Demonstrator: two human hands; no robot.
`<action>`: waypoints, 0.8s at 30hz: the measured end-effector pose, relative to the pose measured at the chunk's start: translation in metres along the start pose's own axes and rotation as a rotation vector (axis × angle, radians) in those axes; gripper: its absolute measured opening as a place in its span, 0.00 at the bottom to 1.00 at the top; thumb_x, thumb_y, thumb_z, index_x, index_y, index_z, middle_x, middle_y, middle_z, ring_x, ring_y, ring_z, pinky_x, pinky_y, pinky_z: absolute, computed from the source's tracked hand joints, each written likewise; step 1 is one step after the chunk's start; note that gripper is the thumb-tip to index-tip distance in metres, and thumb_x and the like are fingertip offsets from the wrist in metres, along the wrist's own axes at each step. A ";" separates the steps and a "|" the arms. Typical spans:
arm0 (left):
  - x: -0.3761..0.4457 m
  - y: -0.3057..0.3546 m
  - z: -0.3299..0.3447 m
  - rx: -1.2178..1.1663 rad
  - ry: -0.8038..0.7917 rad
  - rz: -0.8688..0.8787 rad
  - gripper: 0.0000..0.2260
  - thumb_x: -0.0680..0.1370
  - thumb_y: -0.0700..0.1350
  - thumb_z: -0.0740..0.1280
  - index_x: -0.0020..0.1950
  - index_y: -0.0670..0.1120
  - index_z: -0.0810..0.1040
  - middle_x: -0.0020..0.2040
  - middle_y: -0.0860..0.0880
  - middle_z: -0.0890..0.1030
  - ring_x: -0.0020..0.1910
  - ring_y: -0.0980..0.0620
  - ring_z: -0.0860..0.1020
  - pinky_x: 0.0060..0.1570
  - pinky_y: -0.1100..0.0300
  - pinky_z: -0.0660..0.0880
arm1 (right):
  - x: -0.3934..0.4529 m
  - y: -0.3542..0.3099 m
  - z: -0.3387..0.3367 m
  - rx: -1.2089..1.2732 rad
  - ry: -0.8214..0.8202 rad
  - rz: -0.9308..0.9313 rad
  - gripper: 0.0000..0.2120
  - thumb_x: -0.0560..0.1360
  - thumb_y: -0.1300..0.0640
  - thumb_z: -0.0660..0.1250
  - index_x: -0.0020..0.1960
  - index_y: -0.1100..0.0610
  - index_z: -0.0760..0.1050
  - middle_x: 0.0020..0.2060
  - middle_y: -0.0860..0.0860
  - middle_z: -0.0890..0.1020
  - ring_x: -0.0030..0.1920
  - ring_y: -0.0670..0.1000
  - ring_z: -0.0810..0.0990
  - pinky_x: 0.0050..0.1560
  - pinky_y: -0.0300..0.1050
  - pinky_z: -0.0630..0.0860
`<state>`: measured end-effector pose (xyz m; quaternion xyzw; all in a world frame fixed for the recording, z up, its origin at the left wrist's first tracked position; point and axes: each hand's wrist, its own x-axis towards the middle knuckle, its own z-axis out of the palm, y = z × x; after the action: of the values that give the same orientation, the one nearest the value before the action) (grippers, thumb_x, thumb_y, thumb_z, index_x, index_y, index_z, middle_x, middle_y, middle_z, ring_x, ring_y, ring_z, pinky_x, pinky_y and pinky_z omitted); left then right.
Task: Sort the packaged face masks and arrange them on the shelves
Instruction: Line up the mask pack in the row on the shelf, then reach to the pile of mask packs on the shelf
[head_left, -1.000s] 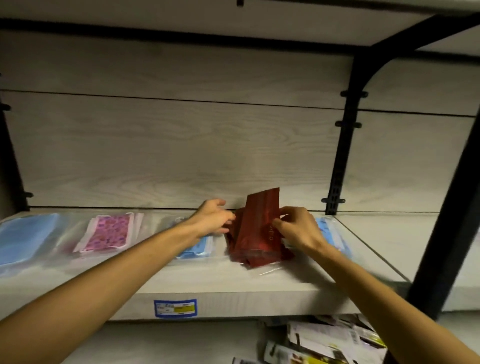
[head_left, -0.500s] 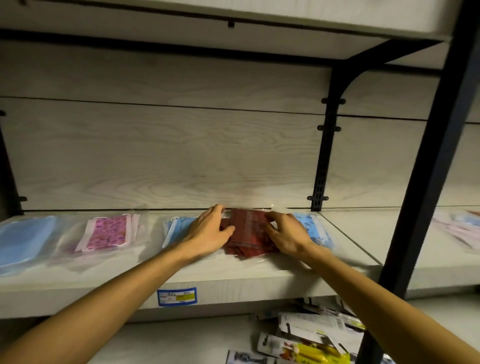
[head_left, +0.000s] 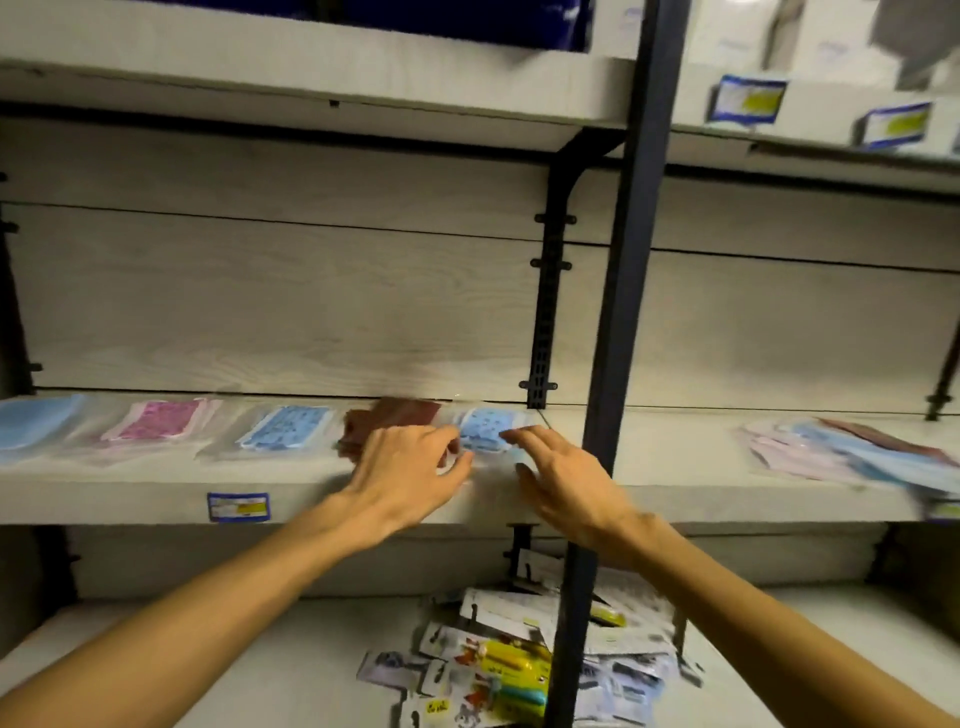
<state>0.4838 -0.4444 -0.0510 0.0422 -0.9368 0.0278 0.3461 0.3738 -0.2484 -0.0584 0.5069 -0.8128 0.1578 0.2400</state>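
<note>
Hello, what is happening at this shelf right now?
A person is arranging packaged face masks in a row on the middle shelf. Both hands are open and hold nothing: the left hand hovers in front of the dark red mask pack, the right hand near a blue printed pack. An unsorted mask pile waits on the shelf to the right.

- A plain blue mask pack (head_left: 36, 423) lies flat at the far left of the shelf (head_left: 156, 488).
- A pink flowery mask pack (head_left: 161, 420) lies just beside it.
- A blue patterned mask pack (head_left: 288, 426) lies next in the row.
- The dark red mask packs (head_left: 400, 415) lie in a small stack, partly hidden.
- Another blue patterned mask pack (head_left: 485, 426) lies at the right end.
- A messy pile of mask packs (head_left: 852, 452) lies on the next shelf over.
</note>
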 end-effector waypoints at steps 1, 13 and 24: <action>-0.001 0.023 -0.001 0.015 0.002 0.029 0.16 0.78 0.62 0.60 0.48 0.53 0.80 0.42 0.53 0.84 0.41 0.51 0.82 0.38 0.57 0.73 | -0.018 0.002 -0.010 -0.020 0.025 -0.057 0.20 0.82 0.52 0.60 0.73 0.50 0.66 0.66 0.51 0.78 0.61 0.52 0.79 0.57 0.50 0.80; 0.046 0.252 0.044 -0.128 -0.083 0.283 0.12 0.78 0.58 0.60 0.46 0.52 0.78 0.41 0.54 0.82 0.38 0.53 0.79 0.44 0.55 0.79 | -0.193 0.162 -0.104 0.072 0.257 0.353 0.16 0.78 0.58 0.66 0.65 0.48 0.74 0.55 0.43 0.82 0.42 0.36 0.75 0.46 0.37 0.76; 0.172 0.372 0.149 -0.154 -0.118 0.389 0.15 0.78 0.58 0.62 0.58 0.52 0.77 0.60 0.54 0.79 0.55 0.50 0.79 0.46 0.57 0.72 | -0.246 0.342 -0.135 -0.181 0.072 0.630 0.35 0.75 0.49 0.70 0.78 0.55 0.61 0.75 0.54 0.67 0.73 0.55 0.64 0.75 0.50 0.64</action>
<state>0.2208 -0.0967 -0.0601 -0.1644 -0.9454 0.0200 0.2809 0.1889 0.1527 -0.0854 0.2012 -0.9313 0.1689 0.2521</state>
